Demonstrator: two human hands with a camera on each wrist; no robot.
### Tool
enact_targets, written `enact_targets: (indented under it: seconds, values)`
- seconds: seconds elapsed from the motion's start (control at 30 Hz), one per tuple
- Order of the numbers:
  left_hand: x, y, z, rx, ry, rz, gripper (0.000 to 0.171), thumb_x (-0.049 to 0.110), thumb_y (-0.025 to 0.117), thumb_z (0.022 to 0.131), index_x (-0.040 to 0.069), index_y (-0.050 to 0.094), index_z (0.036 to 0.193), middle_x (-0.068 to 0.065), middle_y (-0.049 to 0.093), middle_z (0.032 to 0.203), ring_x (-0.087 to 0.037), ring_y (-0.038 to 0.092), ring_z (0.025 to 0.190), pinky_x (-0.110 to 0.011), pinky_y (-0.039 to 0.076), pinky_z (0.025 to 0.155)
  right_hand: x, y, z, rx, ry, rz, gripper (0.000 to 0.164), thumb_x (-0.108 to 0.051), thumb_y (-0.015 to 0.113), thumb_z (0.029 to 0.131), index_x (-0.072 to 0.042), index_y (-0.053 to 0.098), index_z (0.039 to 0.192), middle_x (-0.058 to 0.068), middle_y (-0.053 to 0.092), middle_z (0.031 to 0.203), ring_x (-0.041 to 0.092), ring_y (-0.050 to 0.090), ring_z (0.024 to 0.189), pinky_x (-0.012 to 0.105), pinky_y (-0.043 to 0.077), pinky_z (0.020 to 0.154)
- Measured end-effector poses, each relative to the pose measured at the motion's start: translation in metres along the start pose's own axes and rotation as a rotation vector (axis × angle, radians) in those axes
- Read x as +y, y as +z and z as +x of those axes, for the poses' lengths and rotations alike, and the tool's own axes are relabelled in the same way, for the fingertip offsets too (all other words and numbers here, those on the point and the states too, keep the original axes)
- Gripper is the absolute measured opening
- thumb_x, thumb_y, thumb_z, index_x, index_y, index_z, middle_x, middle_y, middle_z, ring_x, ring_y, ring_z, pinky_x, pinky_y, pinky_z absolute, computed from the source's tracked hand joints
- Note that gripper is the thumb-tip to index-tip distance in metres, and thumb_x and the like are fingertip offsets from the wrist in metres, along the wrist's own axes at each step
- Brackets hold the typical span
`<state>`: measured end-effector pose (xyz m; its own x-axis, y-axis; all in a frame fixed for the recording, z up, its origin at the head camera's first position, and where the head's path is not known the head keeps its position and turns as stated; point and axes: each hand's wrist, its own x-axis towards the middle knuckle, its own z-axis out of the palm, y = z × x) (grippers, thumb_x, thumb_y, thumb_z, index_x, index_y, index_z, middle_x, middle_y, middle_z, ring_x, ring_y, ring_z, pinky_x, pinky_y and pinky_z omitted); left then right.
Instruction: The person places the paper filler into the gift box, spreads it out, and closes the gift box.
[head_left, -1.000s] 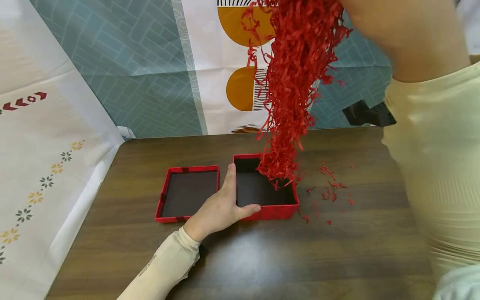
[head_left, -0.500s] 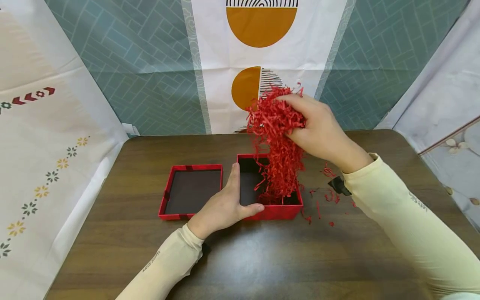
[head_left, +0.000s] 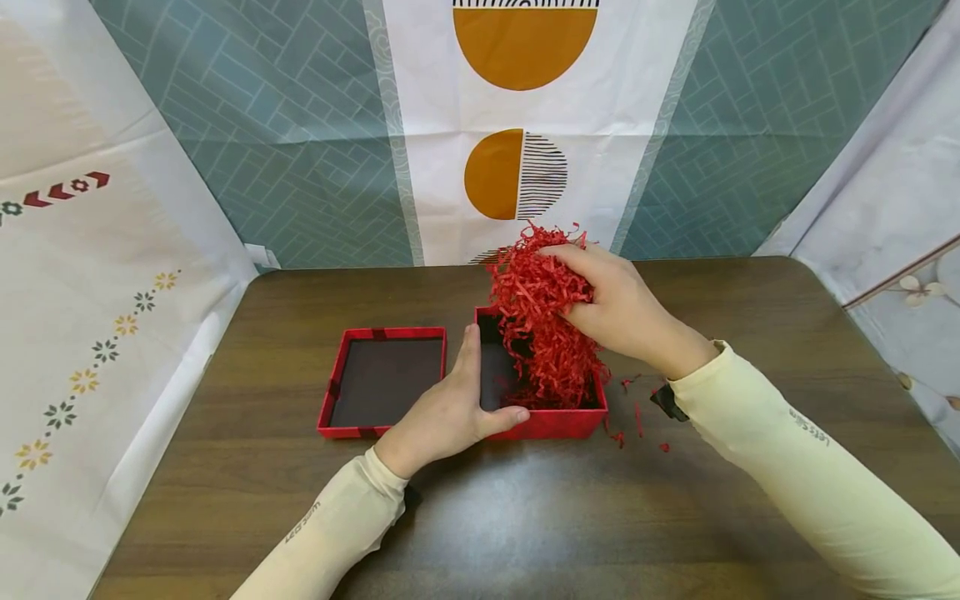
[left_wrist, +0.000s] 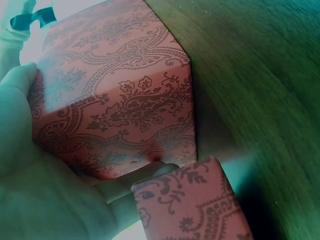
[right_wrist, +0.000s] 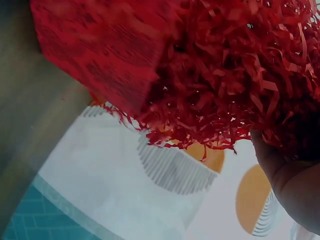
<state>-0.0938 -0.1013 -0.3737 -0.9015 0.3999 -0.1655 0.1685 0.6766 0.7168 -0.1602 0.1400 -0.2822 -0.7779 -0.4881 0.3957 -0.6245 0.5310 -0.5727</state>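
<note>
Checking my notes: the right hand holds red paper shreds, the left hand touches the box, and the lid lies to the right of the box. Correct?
Not quite: the lid lies to the left of the box, as the head view shows. The right hand holds red paper shreds, and the left hand touches the box.
</note>
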Motion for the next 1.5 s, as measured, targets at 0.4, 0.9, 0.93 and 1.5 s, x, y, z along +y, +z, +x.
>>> enact_targets:
  seconds: [0.4, 0.9, 0.93, 1.5]
  values:
    - [0.000, 0.000, 0.000, -0.004, 0.021, -0.007, 0.127, 0.066, 0.068, 0.087, 0.016, -0.026, 0.157, -0.010, -0.011, 0.165, -0.011, 0.063, 0.059, -0.030, 0.050, 0.058, 0.017, 0.023, -0.019, -0.172, 0.101, -0.006, 0.065, -0.001, 0.071, 0.088, -0.013, 0.049, 0.149, 0.013, 0.053, 0.138, 0.039, 0.045, 0.134, 0.056, 0.043, 0.100]
    - [-0.001, -0.001, 0.000, 0.007, 0.011, 0.021, 0.126, 0.069, 0.067, 0.086, 0.016, -0.023, 0.158, -0.010, -0.006, 0.166, -0.027, 0.066, 0.111, -0.029, 0.053, 0.073, 0.021, 0.052, -0.041, -0.257, -0.030, -0.267, 0.067, -0.014, 0.082, 0.084, -0.009, 0.055, 0.145, 0.023, 0.043, 0.146, 0.042, 0.046, 0.131, 0.061, 0.038, 0.103]
    - [-0.001, -0.001, 0.000, 0.007, 0.010, 0.022, 0.126, 0.069, 0.067, 0.086, 0.016, -0.023, 0.158, -0.010, -0.007, 0.166, -0.028, 0.066, 0.112, -0.029, 0.053, 0.074, 0.020, 0.054, -0.042, -0.259, -0.037, -0.283, 0.066, -0.014, 0.082, 0.084, -0.009, 0.056, 0.144, 0.024, 0.043, 0.147, 0.042, 0.044, 0.133, 0.062, 0.037, 0.103]
    - [-0.001, -0.001, 0.000, 0.010, 0.013, 0.023, 0.125, 0.065, 0.068, 0.087, 0.014, -0.022, 0.158, -0.011, -0.006, 0.166, -0.017, 0.069, 0.074, -0.029, 0.051, 0.060, 0.010, 0.073, -0.021, -0.607, 0.125, -0.273, 0.053, -0.021, 0.069, 0.094, -0.009, 0.056, 0.144, 0.023, 0.049, 0.145, 0.041, 0.043, 0.136, 0.059, 0.037, 0.105]
